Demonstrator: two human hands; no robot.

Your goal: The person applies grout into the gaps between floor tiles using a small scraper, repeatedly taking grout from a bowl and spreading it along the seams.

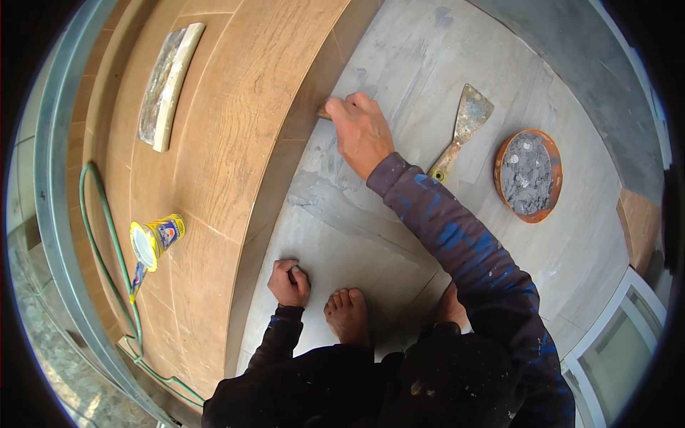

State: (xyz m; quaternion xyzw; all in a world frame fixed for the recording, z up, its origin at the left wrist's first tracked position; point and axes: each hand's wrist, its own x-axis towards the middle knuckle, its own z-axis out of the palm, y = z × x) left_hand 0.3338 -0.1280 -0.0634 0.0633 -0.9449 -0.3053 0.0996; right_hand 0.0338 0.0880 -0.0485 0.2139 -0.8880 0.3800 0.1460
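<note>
Your right hand point(362, 135) grips a brown piece point(323, 110); your left hand point(289, 283) is closed, contents unclear. Grey paste point(330, 178) is spread, seemingly unfinished.

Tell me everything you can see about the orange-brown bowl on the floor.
The orange-brown bowl is round and open-topped, its material unclear. Lumpy grey mix with a few pale patches fills much of it. It stands upright on the grey tiled floor, right of the scraper; only the floor touches its outside.
</note>
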